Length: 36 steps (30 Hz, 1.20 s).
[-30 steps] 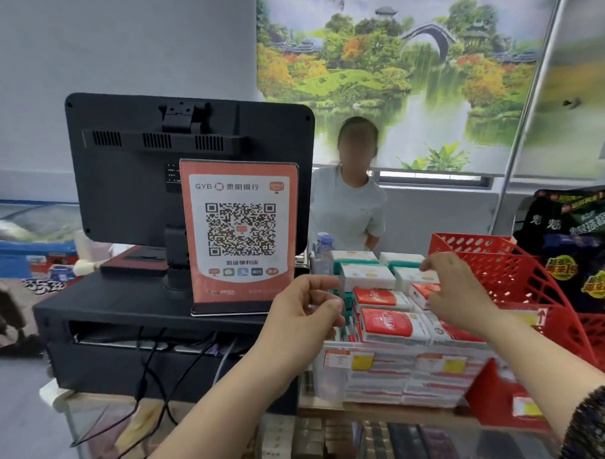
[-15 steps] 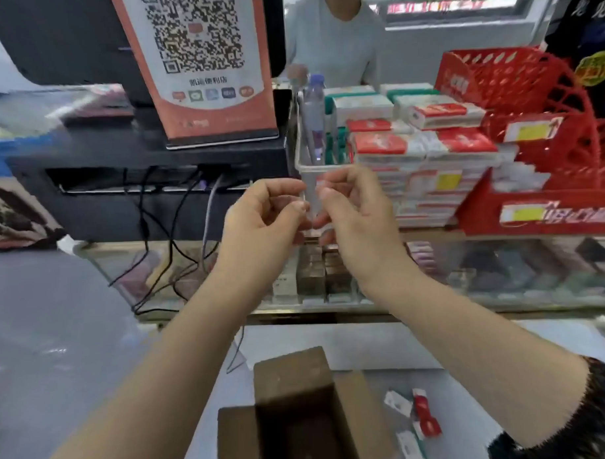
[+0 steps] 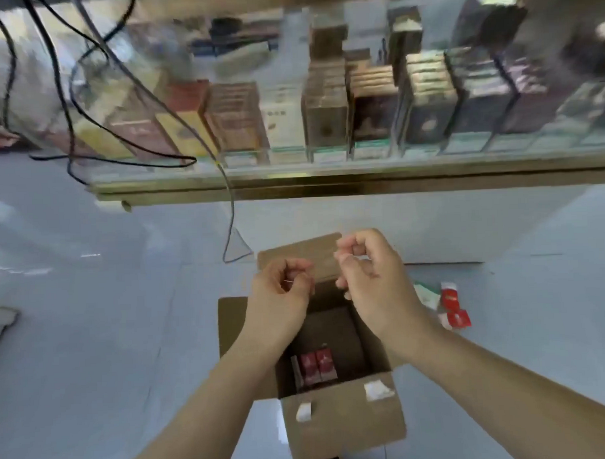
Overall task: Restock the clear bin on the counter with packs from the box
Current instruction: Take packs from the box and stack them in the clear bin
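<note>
An open cardboard box (image 3: 345, 423) stands on the pale floor below me. A few red packs (image 3: 316, 366) stand upright at its bottom left. Both my hands hover over the box's far side. My left hand (image 3: 283, 298) has its fingers curled, and a thin pale sliver shows between them. My right hand (image 3: 371, 275) is curled too, thumb against forefinger, with nothing plainly visible in it. The clear bin on the counter is out of view.
A glass display case (image 3: 327, 180) filled with rows of packs runs across the top. Black cables (image 3: 83, 82) hang over its left part. Loose red and white packs (image 3: 451, 306) lie on the floor to the right of the box.
My view has dropped from the counter and bin down to the box on the floor. Both hands have come down from the bin and now hover close together over the box.
</note>
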Each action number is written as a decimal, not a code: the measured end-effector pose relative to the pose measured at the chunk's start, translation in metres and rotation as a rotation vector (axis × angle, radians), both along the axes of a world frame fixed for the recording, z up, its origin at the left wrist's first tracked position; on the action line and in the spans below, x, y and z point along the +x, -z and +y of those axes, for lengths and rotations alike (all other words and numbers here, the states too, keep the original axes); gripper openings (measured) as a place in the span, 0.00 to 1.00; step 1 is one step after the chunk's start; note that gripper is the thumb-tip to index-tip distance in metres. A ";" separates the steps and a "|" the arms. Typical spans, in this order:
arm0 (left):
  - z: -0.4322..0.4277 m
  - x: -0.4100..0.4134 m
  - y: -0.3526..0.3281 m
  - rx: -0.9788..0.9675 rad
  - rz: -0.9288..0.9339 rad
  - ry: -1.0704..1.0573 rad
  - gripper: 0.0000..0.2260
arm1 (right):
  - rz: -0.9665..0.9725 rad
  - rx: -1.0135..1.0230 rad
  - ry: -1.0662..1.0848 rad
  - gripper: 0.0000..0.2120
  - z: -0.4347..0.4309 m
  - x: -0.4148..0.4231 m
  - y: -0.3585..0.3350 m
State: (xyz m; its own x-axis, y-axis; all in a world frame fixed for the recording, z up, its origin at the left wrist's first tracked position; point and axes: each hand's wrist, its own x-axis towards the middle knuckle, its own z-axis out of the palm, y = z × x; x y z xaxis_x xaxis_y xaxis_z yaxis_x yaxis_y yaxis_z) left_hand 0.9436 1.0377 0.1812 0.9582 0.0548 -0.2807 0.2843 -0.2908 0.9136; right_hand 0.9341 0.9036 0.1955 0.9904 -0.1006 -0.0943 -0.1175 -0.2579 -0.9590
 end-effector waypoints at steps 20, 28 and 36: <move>0.010 0.022 0.435 0.566 0.662 0.223 0.04 | 0.529 -0.124 0.002 0.09 0.022 0.011 0.346; 0.023 0.028 0.542 0.925 0.845 0.956 0.24 | 0.653 -0.140 0.011 0.07 0.017 0.024 0.403; 0.044 0.024 0.608 1.198 0.890 1.120 0.35 | 0.704 -0.017 0.011 0.08 0.011 0.019 0.433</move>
